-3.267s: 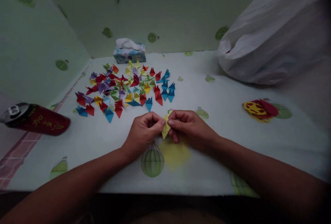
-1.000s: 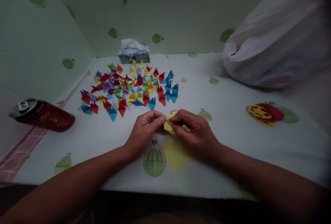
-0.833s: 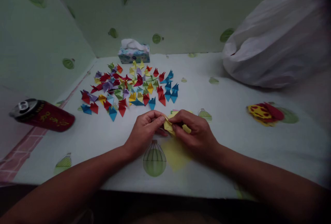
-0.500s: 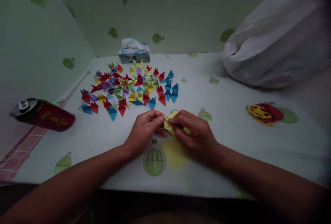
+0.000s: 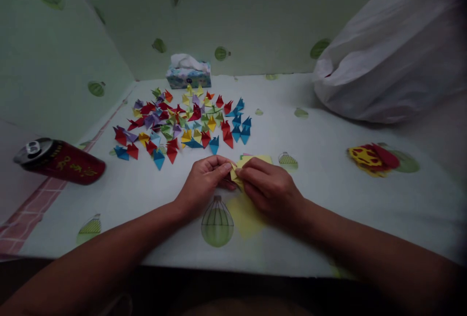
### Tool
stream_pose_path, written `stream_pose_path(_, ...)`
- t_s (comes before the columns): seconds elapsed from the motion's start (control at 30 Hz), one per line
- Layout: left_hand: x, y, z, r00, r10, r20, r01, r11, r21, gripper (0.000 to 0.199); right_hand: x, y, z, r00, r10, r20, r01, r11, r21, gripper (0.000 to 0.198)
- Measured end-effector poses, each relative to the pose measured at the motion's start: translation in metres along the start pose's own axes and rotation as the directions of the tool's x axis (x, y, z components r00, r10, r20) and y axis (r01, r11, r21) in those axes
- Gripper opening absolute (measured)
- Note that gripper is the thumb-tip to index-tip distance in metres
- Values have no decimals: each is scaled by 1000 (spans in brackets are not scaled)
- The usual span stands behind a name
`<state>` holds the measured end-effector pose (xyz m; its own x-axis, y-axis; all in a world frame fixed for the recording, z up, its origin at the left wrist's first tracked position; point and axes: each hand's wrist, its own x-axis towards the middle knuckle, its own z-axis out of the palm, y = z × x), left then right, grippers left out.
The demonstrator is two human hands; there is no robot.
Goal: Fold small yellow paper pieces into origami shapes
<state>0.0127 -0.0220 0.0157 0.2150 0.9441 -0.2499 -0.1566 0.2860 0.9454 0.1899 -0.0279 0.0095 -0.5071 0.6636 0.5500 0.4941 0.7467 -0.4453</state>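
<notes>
Pinched between both hands is a small folded piece of yellow paper [image 5: 234,174], held just above the table. My left hand [image 5: 206,180] grips its left side with thumb and forefinger. On the right side, my right hand [image 5: 272,187] presses it between thumb and bent fingers, hiding part of it. Behind the right hand lies a small stack of coloured paper sheets [image 5: 263,158], yellow on top. A flat yellow sheet [image 5: 246,216] rests on the table below the hands. Beyond them spread many folded paper cranes [image 5: 177,126] in red, blue, purple, green and yellow.
A tissue box [image 5: 188,77] stands at the back. A dark red drink can [image 5: 62,161] is at the left. At the right are a bulging white plastic bag [image 5: 383,73] and a small red and yellow item [image 5: 374,159]. The tablecloth [image 5: 156,248] ends in front.
My right hand has shifted slightly on the folded yellow paper, its fingers closing nearer the left thumb. More of the sheet stack shows behind it. The left hand looks nearly still.
</notes>
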Motion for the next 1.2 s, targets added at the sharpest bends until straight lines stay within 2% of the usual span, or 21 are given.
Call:
stream_pose_path(0.2,1,-4,2,1000,-10,-22,9,996,-86,27,1,-1,2,996,-62,-70,55,994,-94,24)
stream_pose_path(0.43,1,-2,1,1000,-26,-17,24,995,-98,27,-1,0,7,993,-81,-85,68,987,-146,23)
stream_pose_path(0.57,2,0,0,1000,-21,-4,20,995,-99,25,-2,-1,7,995,-38,-96,32,997,-68,22)
stream_pose_path(0.67,3,2,-1,1000,24,0,-24,998,-58,23,1,-1,1,991,80,-102,-68,991,115,15)
stream_pose_path(0.73,3,4,-2,996,85,-4,-85,996,10,22,4,0,-4,970,237,-48,-213,931,297,8)
stream_pose_path(0.8,3,6,-3,987,164,-6,-162,981,109,19,7,2,-8,914,394,98,-389,781,489,12)
stream_pose_path(0.83,3,6,-3,979,202,-2,-199,967,158,18,8,3,-9,886,435,160,-448,716,536,17)
stream_pose_path(0.93,1,6,-3,964,267,18,-263,933,246,15,10,6,-9,841,475,260,-523,587,619,20)
stream_pose_path(1.2,1,3,-3,971,236,28,-235,931,278,15,11,7,-7,779,498,381,-615,489,618,22)
